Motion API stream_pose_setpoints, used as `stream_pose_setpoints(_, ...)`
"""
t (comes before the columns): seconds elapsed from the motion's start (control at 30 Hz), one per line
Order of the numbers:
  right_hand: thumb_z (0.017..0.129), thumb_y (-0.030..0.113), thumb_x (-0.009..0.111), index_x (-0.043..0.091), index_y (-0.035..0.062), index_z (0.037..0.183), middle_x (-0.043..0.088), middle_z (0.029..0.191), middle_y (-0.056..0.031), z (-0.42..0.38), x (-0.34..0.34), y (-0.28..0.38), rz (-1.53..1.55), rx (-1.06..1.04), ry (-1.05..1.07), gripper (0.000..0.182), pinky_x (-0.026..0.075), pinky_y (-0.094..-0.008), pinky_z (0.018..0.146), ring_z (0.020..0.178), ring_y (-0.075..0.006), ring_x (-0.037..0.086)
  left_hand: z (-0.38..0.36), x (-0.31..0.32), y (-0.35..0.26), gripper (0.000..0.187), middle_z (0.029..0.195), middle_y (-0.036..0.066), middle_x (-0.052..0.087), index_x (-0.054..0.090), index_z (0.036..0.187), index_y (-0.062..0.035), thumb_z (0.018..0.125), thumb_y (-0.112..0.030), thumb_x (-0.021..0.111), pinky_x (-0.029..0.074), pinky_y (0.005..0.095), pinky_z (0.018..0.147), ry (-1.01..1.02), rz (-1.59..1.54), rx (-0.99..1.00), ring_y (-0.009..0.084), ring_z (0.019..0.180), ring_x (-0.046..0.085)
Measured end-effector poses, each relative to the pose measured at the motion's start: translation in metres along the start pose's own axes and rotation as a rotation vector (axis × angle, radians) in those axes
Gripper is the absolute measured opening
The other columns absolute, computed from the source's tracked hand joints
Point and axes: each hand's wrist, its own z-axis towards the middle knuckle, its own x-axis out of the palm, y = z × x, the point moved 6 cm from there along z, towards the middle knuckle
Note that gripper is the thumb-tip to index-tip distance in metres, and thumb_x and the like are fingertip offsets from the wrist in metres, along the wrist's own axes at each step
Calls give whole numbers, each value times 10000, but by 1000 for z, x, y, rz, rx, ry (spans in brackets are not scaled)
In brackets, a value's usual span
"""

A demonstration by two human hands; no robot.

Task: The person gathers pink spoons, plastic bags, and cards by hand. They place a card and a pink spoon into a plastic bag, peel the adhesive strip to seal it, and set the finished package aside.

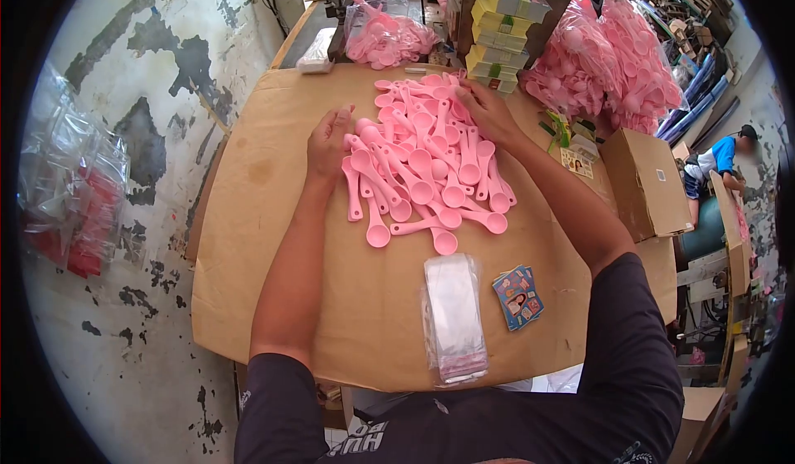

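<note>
A heap of pink plastic measuring spoons [421,164] lies on the cardboard-covered table, its handles pointing every way. My left hand [331,139] is at the heap's left edge, cupped with nothing gripped in it; some of its fingers are hidden. On the far right side, my right hand [487,110] rests against the spoons with its fingers stretched out, partly hidden behind its back. Nearer to me is a stack of clear plastic bags [455,315]. Beside it sits a small pile of blue printed cards [517,298].
Stacked card bundles [499,38] stand behind the heap. Bagged pink spoons [389,40] lie at the back, with larger bags of spoons [609,67] at right. A cardboard box [646,184] borders the table's right side. Another person [712,166] sits farther right.
</note>
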Motion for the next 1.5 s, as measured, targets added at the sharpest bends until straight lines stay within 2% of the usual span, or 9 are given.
stream_pose_setpoints(0.33,959,653,537,562,35,1383,629,1324,-138,36,35,20,139,103,187,749,434,-353,1044,1208,-249,595,0,8,5,449,1138,95,699,630,1305,2,1035,-352,571,492,280,904,78,115,1,145,1019,633)
stream_pose_setpoints(0.53,990,663,454,568,48,1389,586,1382,-114,39,46,15,155,-58,288,741,393,-349,1078,1293,-213,513,-1,7,5,412,1209,38,619,599,1339,-16,1060,-311,525,443,240,946,93,5,10,97,1073,563)
stream_pose_setpoints(0.6,1050,597,360,433,91,1510,494,1464,-104,57,42,7,413,87,382,688,370,-367,1134,1313,-210,484,1,4,3,472,1299,126,640,592,1350,-4,1042,-360,555,457,291,995,41,-36,26,169,1168,595)
stream_pose_setpoints(0.73,1046,594,376,579,22,1368,588,1371,-135,72,48,-8,177,114,245,688,421,-349,1039,1212,-219,571,2,1,1,476,1340,134,615,584,1357,-3,1042,-358,556,438,297,1030,20,-17,55,178,1214,574)
stream_pose_setpoints(1.07,972,741,362,590,23,1378,613,1350,-167,72,67,14,55,17,325,856,468,-390,1008,1208,-281,584,2,-3,7,493,1327,115,606,567,1367,-2,1052,-381,541,406,292,1058,-15,-144,-37,171,1244,543)
stream_pose_setpoints(1.13,934,798,345,572,36,1408,601,1382,-162,71,70,23,179,122,527,926,469,-393,1008,1232,-284,571,2,-2,6,496,1317,110,608,565,1367,-1,1052,-383,540,407,289,1055,-13,-178,-54,168,1237,545)
stream_pose_setpoints(1.23,907,834,331,566,65,1427,578,1431,-139,74,70,32,52,176,435,958,461,-380,1025,1245,-275,563,3,-4,6,497,1318,108,601,553,1380,0,1056,-376,532,412,279,1046,0,-139,-34,162,1227,544)
stream_pose_setpoints(1.33,978,716,384,586,88,1415,542,1472,-132,77,82,48,5,133,608,792,394,-360,1115,1365,-234,492,4,-3,10,500,1318,105,596,542,1390,5,1060,-370,523,417,277,1044,-11,-130,-15,162,1215,550)
stream_pose_setpoints(1.5,973,714,402,608,113,1399,552,1464,-135,45,80,111,37,-83,724,765,388,-362,1129,1342,-234,522,5,-4,8,485,1301,100,599,540,1392,13,1064,-344,520,421,270,1042,-20,-276,17,155,1206,555)
